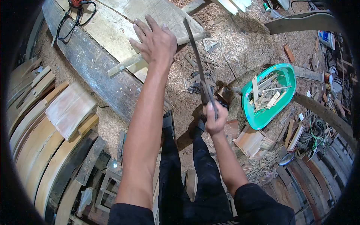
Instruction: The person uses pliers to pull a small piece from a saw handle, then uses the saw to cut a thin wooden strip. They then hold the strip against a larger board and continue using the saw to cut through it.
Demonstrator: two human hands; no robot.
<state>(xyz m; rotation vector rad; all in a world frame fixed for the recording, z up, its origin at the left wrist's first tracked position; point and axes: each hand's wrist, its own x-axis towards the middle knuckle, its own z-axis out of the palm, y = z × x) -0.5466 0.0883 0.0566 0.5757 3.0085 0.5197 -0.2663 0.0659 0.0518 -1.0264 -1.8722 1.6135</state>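
My left hand (156, 42) lies with its fingers spread on a thin wooden strip (123, 64) and the pale board under it, at the top centre. The strip crosses the boards on the workbench (90, 63) and sticks out past their edges. In my right hand (216, 117) is the handle of a handsaw (198, 62), the fingers wrapped round it. Its long dark blade points up and away, seen nearly edge-on, just right of my left hand. Whether the blade touches the strip's right end is not clear.
A green tub (262, 122) of wood scraps stands on the shavings-covered floor at the right. A tool with a black cable (78, 17) lies on the bench at the upper left. Stacked planks (41, 150) line the left side. A wooden block (249, 141) lies below the tub.
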